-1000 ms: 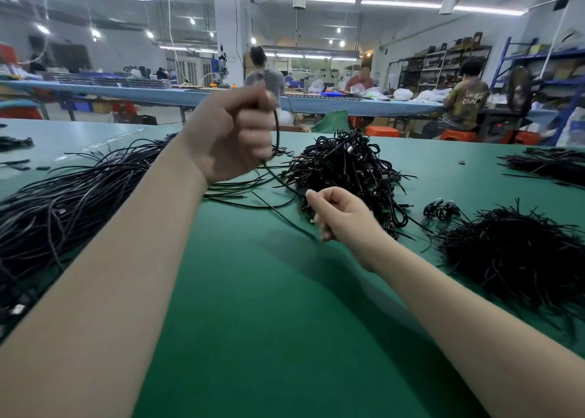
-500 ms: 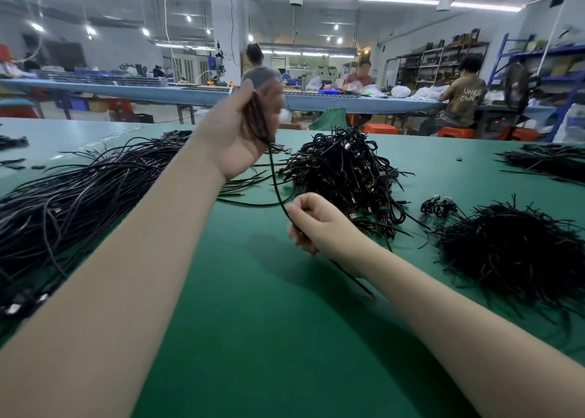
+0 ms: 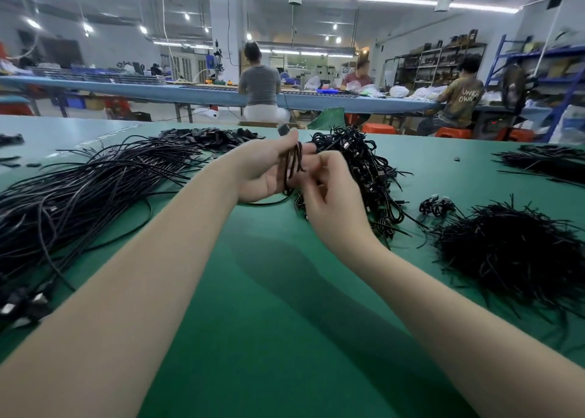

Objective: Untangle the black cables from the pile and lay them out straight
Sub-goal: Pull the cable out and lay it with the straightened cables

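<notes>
Hands meet above the green worktop, just in front of the tangled pile of black cables at centre.

Left hand: palm turned up and toward the camera, fingers mostly extended. Looped cable hangs across palm in several strands; its plug end sticks up at the thumb tip, pinned there by the thumb. One strand drops off the heel of the hand and curves along the worktop toward the pile.

Right hand: back of hand to camera, fingers curled, tips drawn in against the strands at the left palm. Motion blur here; appears to pinch the cable, exact contact hard to read.

Left side of worktop: long spread of straightened cables lying roughly parallel, connector ends bunched at the far end, a few plugs near the front edge.

Right side: dense heap of short black ties, bristly. Small coiled bundle between that heap and the tangled pile, apart from both. Another cable batch at far right edge.

Background: second long bench, three seated workers at it, shelving behind.
</notes>
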`<state>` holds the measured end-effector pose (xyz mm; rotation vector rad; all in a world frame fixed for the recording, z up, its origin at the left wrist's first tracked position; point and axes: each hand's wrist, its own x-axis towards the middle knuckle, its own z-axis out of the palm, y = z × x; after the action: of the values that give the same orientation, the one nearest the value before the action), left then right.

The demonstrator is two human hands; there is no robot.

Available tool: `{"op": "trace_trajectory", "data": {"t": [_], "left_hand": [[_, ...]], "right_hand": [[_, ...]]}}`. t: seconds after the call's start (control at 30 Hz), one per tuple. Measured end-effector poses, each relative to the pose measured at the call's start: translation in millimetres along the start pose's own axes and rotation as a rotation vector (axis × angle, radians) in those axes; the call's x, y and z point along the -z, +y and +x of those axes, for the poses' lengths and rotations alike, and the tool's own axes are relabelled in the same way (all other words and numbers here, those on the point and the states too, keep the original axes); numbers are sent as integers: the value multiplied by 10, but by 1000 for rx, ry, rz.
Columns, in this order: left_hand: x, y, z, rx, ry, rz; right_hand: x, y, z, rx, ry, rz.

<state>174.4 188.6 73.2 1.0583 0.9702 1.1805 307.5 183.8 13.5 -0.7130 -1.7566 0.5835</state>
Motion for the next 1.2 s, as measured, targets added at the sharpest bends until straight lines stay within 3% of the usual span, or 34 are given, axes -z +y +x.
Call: {"op": "trace_trajectory", "data": {"t": [0.13,0.27,0.5,0.7,0.9,1.2], "left_hand": [[-32,35,-1,-133,-18,-107],[-68,48,9,-138,-34,-184],[-116,-213,73,13,-159,-120],[-106,-348,98,87,-126,27],[-111,-355,133,58,25,433],[-115,-481,187,-26,71,234]], "right_hand": [[-61,87,-69,-287,-90,343],[-15,261,-124,-426,-172,308],[51,296,-11,-654,-96,639],[88,428,-32,-646,-23,583],[92,526,-22,-616,-13,425],[77,509,-69,-391,-261,208]]}}
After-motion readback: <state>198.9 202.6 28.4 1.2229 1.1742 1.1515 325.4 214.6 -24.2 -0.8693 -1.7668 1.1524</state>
